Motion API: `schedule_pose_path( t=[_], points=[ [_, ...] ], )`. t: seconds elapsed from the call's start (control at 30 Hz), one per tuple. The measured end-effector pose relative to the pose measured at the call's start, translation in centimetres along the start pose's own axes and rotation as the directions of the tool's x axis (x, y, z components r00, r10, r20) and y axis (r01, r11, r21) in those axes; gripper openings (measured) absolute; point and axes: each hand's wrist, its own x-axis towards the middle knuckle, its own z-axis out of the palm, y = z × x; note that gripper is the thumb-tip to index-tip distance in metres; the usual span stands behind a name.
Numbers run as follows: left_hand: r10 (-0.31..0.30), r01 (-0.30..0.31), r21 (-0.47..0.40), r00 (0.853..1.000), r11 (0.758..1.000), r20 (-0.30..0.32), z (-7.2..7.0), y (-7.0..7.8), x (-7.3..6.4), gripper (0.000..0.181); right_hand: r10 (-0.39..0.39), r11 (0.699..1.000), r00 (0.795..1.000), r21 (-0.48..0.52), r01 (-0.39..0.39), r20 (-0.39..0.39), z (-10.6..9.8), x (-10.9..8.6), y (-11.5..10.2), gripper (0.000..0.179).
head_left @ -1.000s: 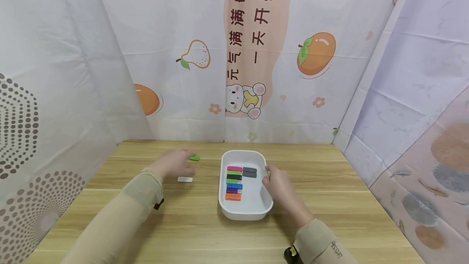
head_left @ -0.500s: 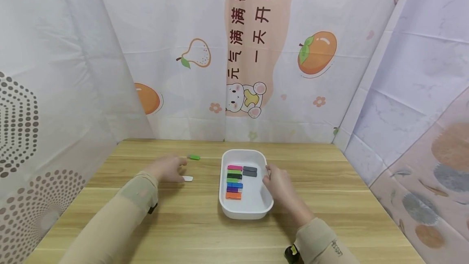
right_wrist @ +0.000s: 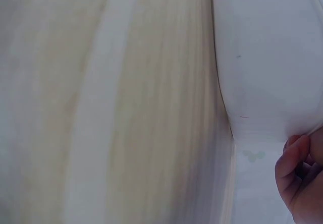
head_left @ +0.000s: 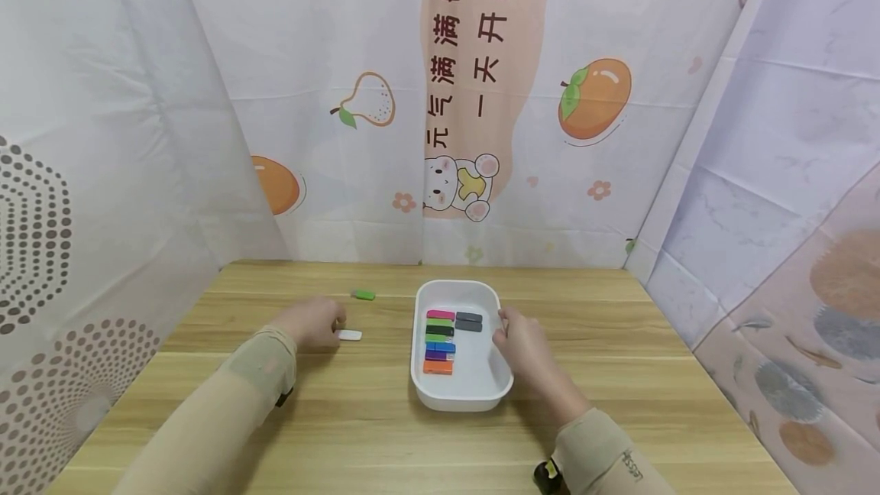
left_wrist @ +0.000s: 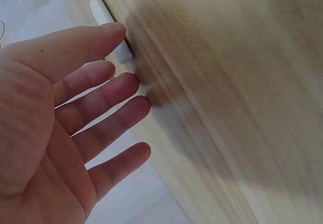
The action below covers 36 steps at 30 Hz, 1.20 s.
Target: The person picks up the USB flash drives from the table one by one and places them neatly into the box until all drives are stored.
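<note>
My left hand (head_left: 318, 321) is low over the table beside a white USB stick (head_left: 351, 335). In the left wrist view its fingers are spread and slightly bent, and the thumb (left_wrist: 108, 35) overlaps the white stick (left_wrist: 98, 9). A green USB stick (head_left: 364, 295) with a grey end lies farther back. My right hand (head_left: 525, 342) grips the right rim of a white plastic tray (head_left: 481, 384); in the right wrist view its curled fingers (right_wrist: 292, 158) hold the tray edge. Inside are a left column of several coloured sticks (head_left: 440, 331) and two dark grey ones (head_left: 469, 322).
The wood-grain table (head_left: 385, 441) ends at a printed fruit curtain (head_left: 357, 189) behind. More patterned cloth hangs at the left (head_left: 89, 174) and right (head_left: 791, 250) sides.
My left hand has drawn back from near the green stick and lowered beside the white one. The right hand keeps its hold on the tray, which stays in place.
</note>
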Motion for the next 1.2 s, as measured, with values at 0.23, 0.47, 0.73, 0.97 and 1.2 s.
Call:
schedule_pose_path(
  t=[0.23, 0.47, 0.73, 0.97, 1.2],
  points=[
    [-0.030, 0.030, 0.021, 0.999, 0.999, 0.013, 0.5, -0.2, 0.2, 0.015, 0.015, 1.000, 1.000, 0.011, -0.015, 0.009, 0.0, 0.0, -0.1, 0.038],
    [-0.025, 0.025, 0.038, 1.000, 0.999, 0.005, 0.7, -0.1, 0.3, 0.013, 0.037, 0.999, 0.999, 0.023, -0.038, 0.031, -0.2, 0.0, -0.2, 0.039],
    [-0.024, 0.024, 0.045, 1.000, 0.999, 0.015, 0.9, 0.1, 0.3, 0.014, 0.012, 1.000, 1.000, 0.006, -0.012, 0.020, -0.1, 0.0, -0.2, 0.039],
    [-0.028, 0.027, 0.047, 1.000, 0.999, 0.006, 1.1, 0.2, 0.2, 0.013, 0.024, 1.000, 0.999, 0.017, -0.025, 0.036, 0.0, -0.1, -0.1, 0.037],
    [-0.028, 0.028, 0.043, 1.000, 0.999, 0.007, 1.2, 0.2, 0.3, 0.013, 0.018, 1.000, 1.000, 0.007, -0.019, 0.024, -0.1, 0.0, -0.2, 0.038]
  ],
)
